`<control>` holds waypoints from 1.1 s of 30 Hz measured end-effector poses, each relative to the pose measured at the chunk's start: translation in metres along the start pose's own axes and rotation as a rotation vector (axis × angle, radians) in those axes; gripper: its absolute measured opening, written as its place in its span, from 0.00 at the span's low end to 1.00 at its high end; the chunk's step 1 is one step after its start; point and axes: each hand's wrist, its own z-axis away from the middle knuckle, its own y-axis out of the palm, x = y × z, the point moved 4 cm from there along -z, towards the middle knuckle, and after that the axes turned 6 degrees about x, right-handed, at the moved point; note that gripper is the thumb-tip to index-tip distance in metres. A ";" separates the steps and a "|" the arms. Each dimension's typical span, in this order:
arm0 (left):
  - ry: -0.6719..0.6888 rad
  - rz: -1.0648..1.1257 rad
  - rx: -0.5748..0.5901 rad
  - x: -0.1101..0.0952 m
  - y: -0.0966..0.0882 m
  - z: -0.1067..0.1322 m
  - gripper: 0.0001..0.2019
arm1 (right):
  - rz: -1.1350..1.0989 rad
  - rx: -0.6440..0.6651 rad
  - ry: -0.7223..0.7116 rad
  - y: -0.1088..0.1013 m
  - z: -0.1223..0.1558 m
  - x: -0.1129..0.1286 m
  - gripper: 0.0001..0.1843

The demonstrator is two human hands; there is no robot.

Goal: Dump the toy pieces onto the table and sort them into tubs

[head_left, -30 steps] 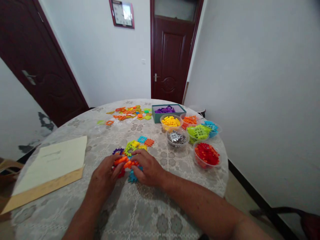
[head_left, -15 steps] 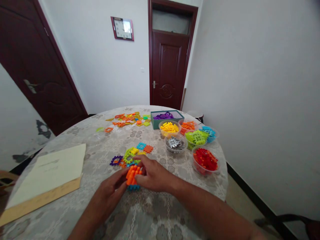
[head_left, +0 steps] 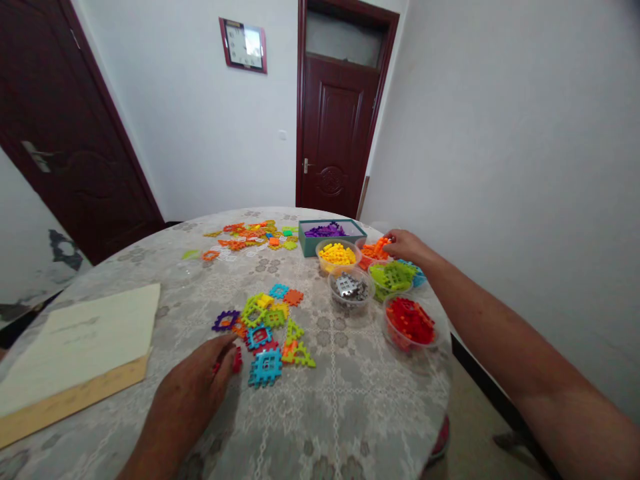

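My right hand [head_left: 407, 244] reaches to the far right, its fingers closed on orange plastic pieces [head_left: 383, 244] at the tub of orange interlocking pieces [head_left: 369, 252]. My left hand [head_left: 197, 380] rests low near the table, its fingers curled around a red plastic piece [head_left: 237, 361] that shows only in part. Just right of it lies a blue square tile [head_left: 265, 367] with toothed edges. Beyond are another blue frame tile [head_left: 259, 337], green triangular frames [head_left: 299, 355], a purple frame [head_left: 225, 321] and an orange tile [head_left: 293, 297].
Clear tubs hold yellow [head_left: 337, 255], grey [head_left: 350, 288], green [head_left: 393, 277] and red pieces [head_left: 410, 321]. A teal box [head_left: 311, 247] contains purple pieces. Loose mixed pieces [head_left: 250, 235] lie at the back. Cream paper [head_left: 95, 343] covers the left side of the lace-patterned tablecloth [head_left: 320, 413].
My right hand has gone from the middle of the table to the orange tub, carrying the orange pieces. My left hand has shifted left, and the blue tile now lies uncovered.
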 end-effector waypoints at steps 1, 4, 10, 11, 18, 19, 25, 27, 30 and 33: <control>-0.022 -0.022 -0.002 0.004 0.000 0.000 0.23 | 0.016 -0.026 0.030 -0.004 -0.009 -0.008 0.19; -0.070 -0.052 0.021 0.014 0.000 0.000 0.24 | 0.046 -0.088 0.084 -0.007 -0.025 -0.022 0.19; -0.114 -0.043 0.074 0.022 -0.003 0.000 0.24 | 0.025 -0.142 0.098 -0.004 -0.029 -0.028 0.18; -0.117 -0.038 0.083 0.023 -0.005 0.000 0.24 | 0.016 -0.149 0.088 -0.005 -0.027 -0.026 0.17; -0.198 -0.073 0.193 0.041 -0.007 0.004 0.28 | -0.180 -0.215 -0.186 -0.005 0.055 0.027 0.15; -0.197 -0.081 0.227 0.041 -0.007 0.006 0.28 | -0.232 -0.202 -0.247 0.001 0.076 0.040 0.14; -0.140 -0.144 0.400 0.027 -0.014 0.019 0.30 | -0.240 0.239 -0.618 0.086 0.196 0.118 0.13; -0.137 -0.158 0.438 0.021 -0.015 0.022 0.30 | -0.161 0.369 -0.767 0.119 0.218 0.138 0.13; -0.148 -0.186 0.414 0.017 -0.012 0.023 0.29 | -0.019 0.410 -0.827 0.160 0.223 0.153 0.15; -0.140 -0.195 0.363 0.015 -0.006 0.021 0.23 | 0.082 0.377 -0.743 0.186 0.213 0.150 0.19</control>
